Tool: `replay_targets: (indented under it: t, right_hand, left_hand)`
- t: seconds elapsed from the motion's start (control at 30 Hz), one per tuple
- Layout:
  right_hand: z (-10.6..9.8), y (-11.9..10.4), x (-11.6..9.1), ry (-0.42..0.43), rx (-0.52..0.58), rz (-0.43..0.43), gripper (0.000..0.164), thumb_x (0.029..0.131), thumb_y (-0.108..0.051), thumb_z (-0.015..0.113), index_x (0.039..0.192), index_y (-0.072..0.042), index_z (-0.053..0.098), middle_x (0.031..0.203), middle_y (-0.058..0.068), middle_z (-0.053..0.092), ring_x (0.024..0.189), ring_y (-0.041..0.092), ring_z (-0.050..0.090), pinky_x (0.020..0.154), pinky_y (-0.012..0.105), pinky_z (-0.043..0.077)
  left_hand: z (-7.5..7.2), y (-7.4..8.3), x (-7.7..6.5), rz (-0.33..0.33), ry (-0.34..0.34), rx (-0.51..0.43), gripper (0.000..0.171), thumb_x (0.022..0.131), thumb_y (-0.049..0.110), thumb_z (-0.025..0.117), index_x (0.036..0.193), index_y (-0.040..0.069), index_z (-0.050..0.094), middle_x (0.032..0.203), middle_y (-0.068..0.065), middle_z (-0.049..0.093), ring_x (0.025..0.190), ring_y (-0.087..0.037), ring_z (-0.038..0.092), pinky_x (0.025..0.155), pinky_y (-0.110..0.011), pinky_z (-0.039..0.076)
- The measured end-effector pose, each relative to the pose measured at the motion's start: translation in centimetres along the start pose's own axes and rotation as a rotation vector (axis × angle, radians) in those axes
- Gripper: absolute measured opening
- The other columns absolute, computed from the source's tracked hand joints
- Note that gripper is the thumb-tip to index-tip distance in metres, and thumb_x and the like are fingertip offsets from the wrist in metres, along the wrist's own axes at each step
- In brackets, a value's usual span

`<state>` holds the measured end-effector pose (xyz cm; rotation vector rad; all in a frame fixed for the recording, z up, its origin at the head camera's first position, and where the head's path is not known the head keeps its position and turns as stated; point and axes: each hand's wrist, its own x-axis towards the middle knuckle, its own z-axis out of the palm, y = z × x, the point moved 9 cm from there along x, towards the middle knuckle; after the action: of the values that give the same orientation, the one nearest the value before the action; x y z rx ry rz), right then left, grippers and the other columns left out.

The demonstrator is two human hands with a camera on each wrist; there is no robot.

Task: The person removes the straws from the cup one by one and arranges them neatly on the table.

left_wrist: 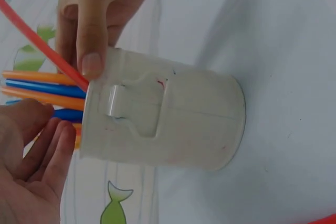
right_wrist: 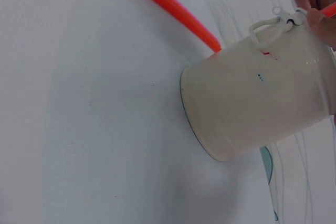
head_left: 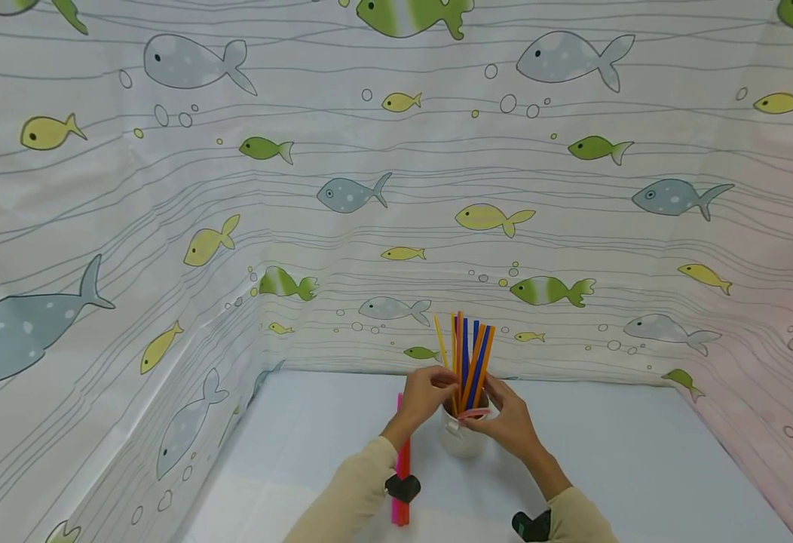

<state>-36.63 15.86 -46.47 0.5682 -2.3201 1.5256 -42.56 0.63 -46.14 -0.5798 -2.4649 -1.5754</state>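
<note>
Head: right hand (head_left: 510, 424) grips white cup (head_left: 460, 443), left hand (head_left: 425, 394) pinches sticks (head_left: 481, 366)

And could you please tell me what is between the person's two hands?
In the head view, upright straws, mostly orange and blue, fill the gap between the left hand and the right hand, standing in the white canister.

A white tabletop (head_left: 315, 422) is bordered by pale sheeting (head_left: 430, 162), on which grey, green and yellow fish (head_left: 482, 217) are printed.
</note>
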Motion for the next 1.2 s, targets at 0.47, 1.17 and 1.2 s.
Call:
replay_targets:
  t: [0.47, 1.17, 1.2]
  right_hand:
    - [0.8, 4.5, -0.2, 0.006, 0.010, 0.007, 0.098, 0.068, -0.036, 0.088, 0.150, -0.013, 0.039, 0.143, 0.009, 0.048, 0.134, 0.032, 0.044, 0.104, 0.041, 0.037]
    - [0.5, 3.1, 0.3, 0.015, 0.037, -0.012, 0.095, 0.068, -0.026, 0.090, 0.148, -0.008, 0.041, 0.142, 0.007, 0.049, 0.133, 0.028, 0.044, 0.107, 0.039, 0.036]
    - [0.5, 3.4, 0.4, 0.015, 0.033, -0.007, 0.095, 0.068, -0.028, 0.089, 0.148, -0.010, 0.041, 0.142, 0.005, 0.049, 0.133, 0.026, 0.045, 0.107, 0.038, 0.036]
  left_hand:
    - [1.5, -0.3, -0.6, -0.009, -0.046, -0.020, 0.018, 0.086, 0.007, 0.075, 0.103, 0.002, 0.073, 0.095, -0.003, 0.073, 0.081, -0.008, 0.067, 0.070, -0.022, 0.057]
    - [2.6, 0.5, 0.5, 0.009, 0.032, 0.133, 0.020, 0.080, 0.011, 0.080, 0.096, 0.001, 0.073, 0.085, -0.004, 0.072, 0.071, -0.007, 0.067, 0.063, -0.017, 0.055]
    - [2.6, 0.5, 0.5, 0.014, 0.038, 0.146, 0.020, 0.080, 0.011, 0.081, 0.096, 0.001, 0.073, 0.084, -0.004, 0.072, 0.070, -0.007, 0.066, 0.063, -0.017, 0.055]
